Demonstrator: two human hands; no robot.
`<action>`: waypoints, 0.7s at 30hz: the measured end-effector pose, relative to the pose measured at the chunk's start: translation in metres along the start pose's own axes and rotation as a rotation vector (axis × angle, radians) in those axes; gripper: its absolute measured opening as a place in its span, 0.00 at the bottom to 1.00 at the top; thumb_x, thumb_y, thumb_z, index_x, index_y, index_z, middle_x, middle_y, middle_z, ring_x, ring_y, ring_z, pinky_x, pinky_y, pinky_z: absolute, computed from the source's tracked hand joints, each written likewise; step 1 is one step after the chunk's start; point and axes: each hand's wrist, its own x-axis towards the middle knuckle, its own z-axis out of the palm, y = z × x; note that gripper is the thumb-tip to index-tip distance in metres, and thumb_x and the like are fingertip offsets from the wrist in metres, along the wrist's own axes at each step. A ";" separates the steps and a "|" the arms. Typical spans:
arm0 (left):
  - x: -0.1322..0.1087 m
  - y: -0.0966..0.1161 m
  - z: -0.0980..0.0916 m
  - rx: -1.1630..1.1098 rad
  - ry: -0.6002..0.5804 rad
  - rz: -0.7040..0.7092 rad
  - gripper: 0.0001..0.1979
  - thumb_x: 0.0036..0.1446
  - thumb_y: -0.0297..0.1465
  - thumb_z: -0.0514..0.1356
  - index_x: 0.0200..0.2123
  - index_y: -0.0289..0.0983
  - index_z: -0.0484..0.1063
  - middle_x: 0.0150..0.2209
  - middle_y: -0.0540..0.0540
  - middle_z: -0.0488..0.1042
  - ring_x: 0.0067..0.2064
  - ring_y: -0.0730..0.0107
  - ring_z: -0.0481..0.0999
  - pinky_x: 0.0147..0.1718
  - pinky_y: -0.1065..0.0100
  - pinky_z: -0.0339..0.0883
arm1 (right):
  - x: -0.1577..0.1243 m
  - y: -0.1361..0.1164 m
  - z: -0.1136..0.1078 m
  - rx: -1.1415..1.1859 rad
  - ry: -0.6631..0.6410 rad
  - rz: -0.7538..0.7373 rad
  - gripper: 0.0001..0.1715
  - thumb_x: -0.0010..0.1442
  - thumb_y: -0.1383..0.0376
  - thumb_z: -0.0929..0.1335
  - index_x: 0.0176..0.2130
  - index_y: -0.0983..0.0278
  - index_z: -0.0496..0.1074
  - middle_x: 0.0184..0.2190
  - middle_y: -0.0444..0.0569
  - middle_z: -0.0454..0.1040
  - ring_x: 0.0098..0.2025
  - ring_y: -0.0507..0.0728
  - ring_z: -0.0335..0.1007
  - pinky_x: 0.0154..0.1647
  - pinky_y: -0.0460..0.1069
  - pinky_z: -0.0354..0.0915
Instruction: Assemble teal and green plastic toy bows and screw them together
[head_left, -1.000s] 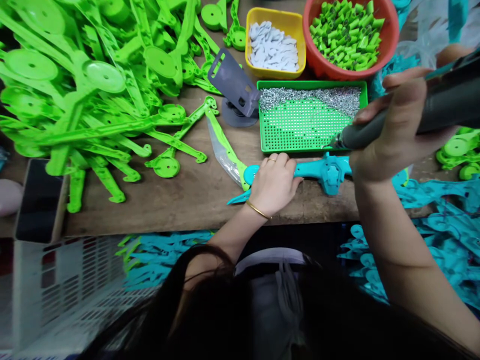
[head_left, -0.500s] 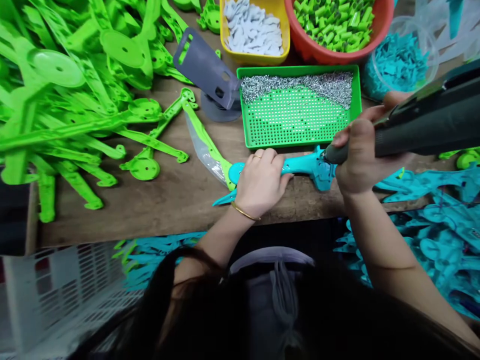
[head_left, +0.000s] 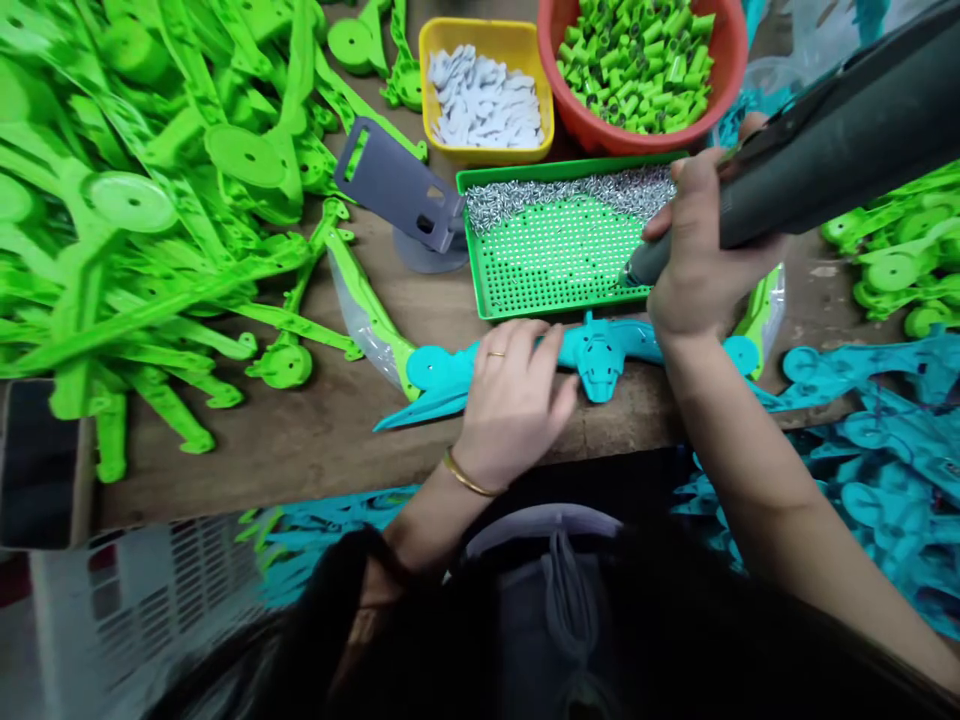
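Note:
My left hand [head_left: 514, 395], with a ring and a gold bangle, is closed over the left arm of a turquoise bow-shaped plastic part [head_left: 600, 362] lying on the table. Green and clear curved limbs [head_left: 375, 330] stick out from both its ends. In my right hand [head_left: 701, 250] is a dark electric screwdriver [head_left: 832, 150], gripped near its nose. Its tip is over the front right of a green perforated tray [head_left: 480, 275]. Silver screws [head_left: 525, 200] are heaped along the tray's back; whether a screw sits on the tip I cannot tell.
Green plastic parts [head_left: 127, 200] are piled on the left. Behind the tray stand a yellow bin [head_left: 491, 155] of white pieces and a red bowl [head_left: 600, 130] of green tubes. A grey stand [head_left: 390, 180] is beside the tray. Turquoise parts [head_left: 885, 450] are heaped at the right.
The screwdriver has lifted off the turquoise part's middle and swung up and left over the tray. The turquoise part now lies face up, its limbs showing at both ends; my left hand remains on it.

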 end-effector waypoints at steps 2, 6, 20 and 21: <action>0.003 0.013 0.009 -0.020 -0.001 0.074 0.32 0.59 0.45 0.59 0.58 0.26 0.63 0.57 0.30 0.67 0.60 0.46 0.64 0.61 0.48 0.55 | -0.004 0.005 -0.003 -0.042 -0.046 -0.002 0.27 0.54 0.39 0.66 0.34 0.58 0.66 0.29 0.42 0.71 0.21 0.49 0.64 0.24 0.49 0.66; 0.011 0.021 0.027 0.015 -0.018 0.091 0.41 0.51 0.48 0.66 0.59 0.25 0.62 0.57 0.29 0.68 0.58 0.44 0.66 0.61 0.49 0.55 | -0.011 0.008 -0.014 -0.182 -0.202 -0.002 0.24 0.61 0.42 0.62 0.38 0.58 0.69 0.27 0.44 0.71 0.25 0.51 0.69 0.31 0.51 0.69; 0.010 0.006 0.035 -0.041 -0.012 0.158 0.47 0.45 0.49 0.69 0.61 0.28 0.60 0.56 0.30 0.68 0.57 0.46 0.66 0.57 0.51 0.57 | 0.000 -0.023 -0.024 0.153 -0.125 0.008 0.23 0.59 0.48 0.68 0.51 0.52 0.65 0.37 0.41 0.69 0.22 0.47 0.66 0.24 0.48 0.66; 0.009 0.006 0.035 -0.038 -0.019 0.157 0.47 0.45 0.48 0.70 0.61 0.28 0.59 0.57 0.30 0.67 0.58 0.46 0.65 0.57 0.50 0.57 | -0.002 -0.033 -0.030 0.187 -0.124 -0.007 0.20 0.61 0.50 0.66 0.52 0.49 0.66 0.37 0.39 0.69 0.22 0.46 0.66 0.23 0.47 0.66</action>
